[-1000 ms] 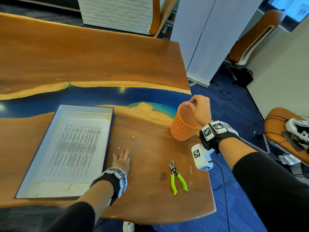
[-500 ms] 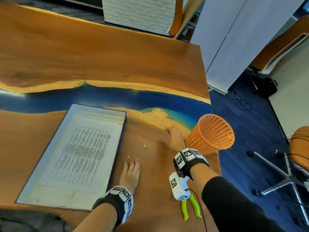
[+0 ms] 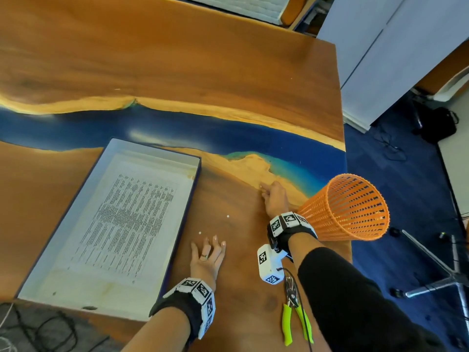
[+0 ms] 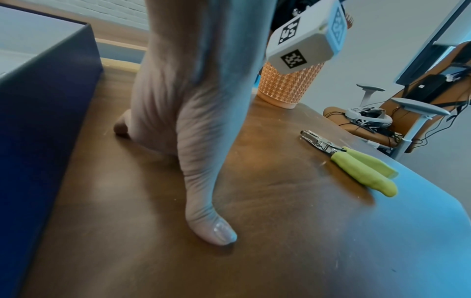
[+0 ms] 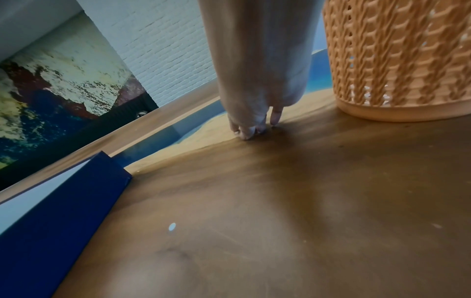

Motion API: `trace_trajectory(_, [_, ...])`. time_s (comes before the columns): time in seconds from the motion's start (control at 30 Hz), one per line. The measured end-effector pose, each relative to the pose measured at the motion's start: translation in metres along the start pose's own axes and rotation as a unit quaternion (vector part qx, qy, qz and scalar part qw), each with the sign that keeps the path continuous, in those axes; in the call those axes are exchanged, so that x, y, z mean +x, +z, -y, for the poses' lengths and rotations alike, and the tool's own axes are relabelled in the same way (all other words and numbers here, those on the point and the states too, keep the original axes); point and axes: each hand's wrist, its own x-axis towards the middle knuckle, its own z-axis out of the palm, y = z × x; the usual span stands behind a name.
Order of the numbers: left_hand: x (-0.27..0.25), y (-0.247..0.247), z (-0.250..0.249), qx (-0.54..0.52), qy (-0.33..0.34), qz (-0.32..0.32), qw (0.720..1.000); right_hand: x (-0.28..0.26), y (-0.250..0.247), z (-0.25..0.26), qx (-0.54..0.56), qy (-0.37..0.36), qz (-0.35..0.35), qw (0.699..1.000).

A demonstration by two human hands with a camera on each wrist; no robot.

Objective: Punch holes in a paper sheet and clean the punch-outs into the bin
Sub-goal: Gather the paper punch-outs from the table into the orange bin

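Note:
A printed paper sheet (image 3: 127, 224) lies inside a shallow blue-walled box (image 3: 157, 156). Two white punch-outs (image 3: 228, 216) lie on the wood between the box and my hands; one shows up close in the right wrist view (image 5: 172, 226). My left hand (image 3: 209, 246) rests flat on the table, fingers spread, holding nothing. My right hand (image 3: 272, 196) reaches forward left of the orange mesh bin (image 3: 347, 212), its fingertips (image 5: 249, 129) pressed together on the table at a small white speck. The green-handled hole punch (image 3: 294, 313) lies near the front edge under my right forearm.
The bin (image 5: 397, 60) stands upright at the table's right edge, close to my right wrist. The box wall (image 4: 38, 121) runs along the left of my left hand (image 4: 191, 100). The punch (image 4: 356, 161) lies to its right. Office chairs and cables sit on the blue floor beyond.
My right hand let go of the bin's rim and came down onto the table to the bin's left. The left hand stayed flat. The head view shifted closer.

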Motion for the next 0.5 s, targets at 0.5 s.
trace_trajectory(0.5, [-0.0018,-0.0034,0.0002,-0.017,0.002,0.013,1.0,0.0079,0.0042,-0.0046,0.029,0.016,-0.052,0.998])
